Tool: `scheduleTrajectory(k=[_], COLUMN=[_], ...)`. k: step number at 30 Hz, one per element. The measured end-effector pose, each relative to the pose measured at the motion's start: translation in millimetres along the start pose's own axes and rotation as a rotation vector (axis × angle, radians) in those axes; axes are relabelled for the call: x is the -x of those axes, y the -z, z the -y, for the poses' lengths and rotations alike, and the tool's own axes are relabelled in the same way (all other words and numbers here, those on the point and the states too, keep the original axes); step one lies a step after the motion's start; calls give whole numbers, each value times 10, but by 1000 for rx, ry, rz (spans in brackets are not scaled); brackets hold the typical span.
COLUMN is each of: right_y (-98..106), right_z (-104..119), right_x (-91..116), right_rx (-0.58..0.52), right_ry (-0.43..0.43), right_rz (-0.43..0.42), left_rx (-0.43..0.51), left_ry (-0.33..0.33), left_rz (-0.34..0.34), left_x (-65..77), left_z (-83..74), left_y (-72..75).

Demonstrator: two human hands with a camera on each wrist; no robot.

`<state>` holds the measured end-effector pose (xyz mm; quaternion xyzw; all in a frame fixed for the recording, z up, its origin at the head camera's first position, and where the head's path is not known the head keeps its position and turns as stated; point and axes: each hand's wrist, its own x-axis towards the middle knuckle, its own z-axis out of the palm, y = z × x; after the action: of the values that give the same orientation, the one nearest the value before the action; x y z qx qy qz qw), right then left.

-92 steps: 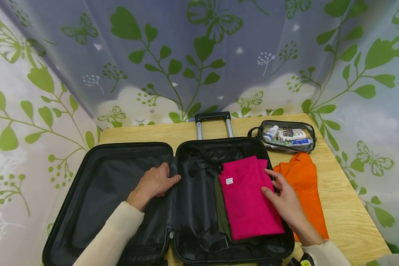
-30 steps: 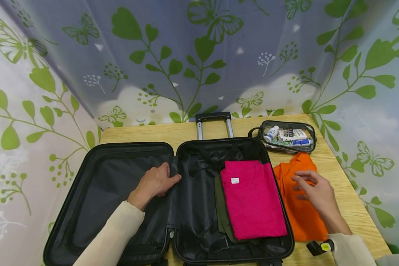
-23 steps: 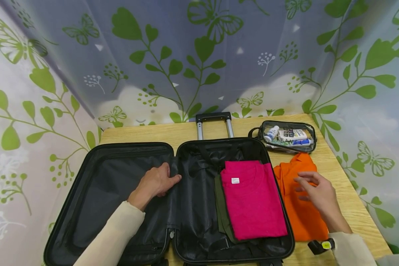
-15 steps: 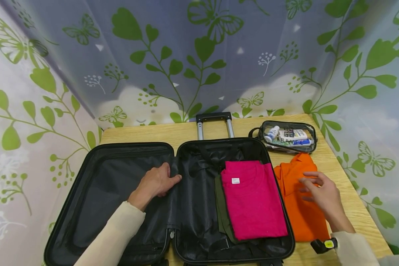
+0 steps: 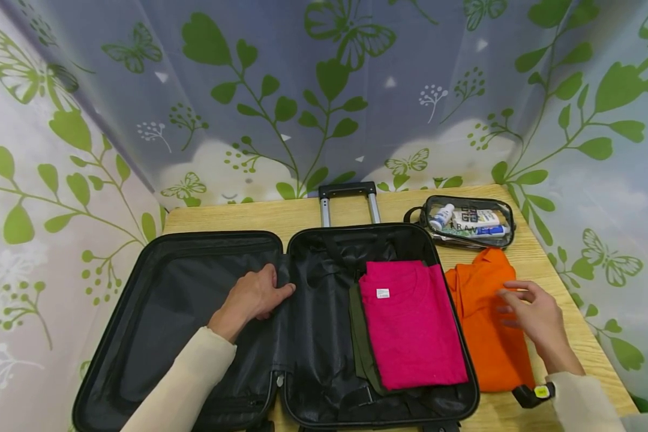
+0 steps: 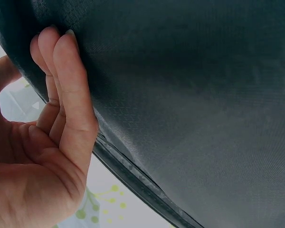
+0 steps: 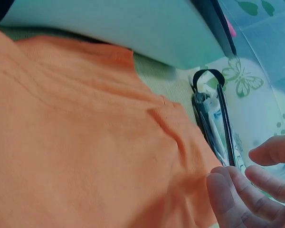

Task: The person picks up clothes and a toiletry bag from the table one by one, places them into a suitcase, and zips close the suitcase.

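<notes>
A black suitcase (image 5: pixel 324 312) lies unfolded. In its right half a folded pink shirt (image 5: pixel 413 330) lies over a dark green garment (image 5: pixel 363 345). My left hand (image 5: pixel 254 294) rests in the other half near the hinge. The left wrist view shows those fingers (image 6: pixel 73 90) fairly straight against the dark lining, with the thumb apart. Beside the suitcase is a folded orange garment (image 5: pixel 491 336). Over its right edge hovers my right hand (image 5: pixel 537 318), fingers loosely bent and holding nothing. In the right wrist view its fingertips are close to the orange cloth; contact is unclear.
A clear toiletry pouch (image 5: pixel 467 222) with a small white bottle and tubes sits at the back right. The suitcase's pull handle (image 5: pixel 347 192) extends toward the back. Patterned curtains (image 5: pixel 335 108) surround the wooden table (image 5: pixel 232 216).
My right hand has left the pink shirt and moved right over the orange garment, drifting further right lately. The pink shirt lies slightly lower and straighter. My left hand has stayed put.
</notes>
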<state>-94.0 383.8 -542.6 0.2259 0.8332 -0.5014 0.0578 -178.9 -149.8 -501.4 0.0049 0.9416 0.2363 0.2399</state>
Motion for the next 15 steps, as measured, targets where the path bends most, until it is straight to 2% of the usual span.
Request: scheduleTrajectory(k=[1, 4, 15], right_y=[17, 56, 145], right_z=[-13, -52, -181], right_x=[-10, -39, -149], right_rx=[0, 0, 33], right_ry=[3, -1, -57], right_rz=[1, -1, -39], left_rx=[4, 0, -25], left_ry=[2, -16, 10], left_rz=[2, -9, -16], left_x=[46, 37, 52], left_z=[-39, -5, -49], left_y=[29, 7, 12])
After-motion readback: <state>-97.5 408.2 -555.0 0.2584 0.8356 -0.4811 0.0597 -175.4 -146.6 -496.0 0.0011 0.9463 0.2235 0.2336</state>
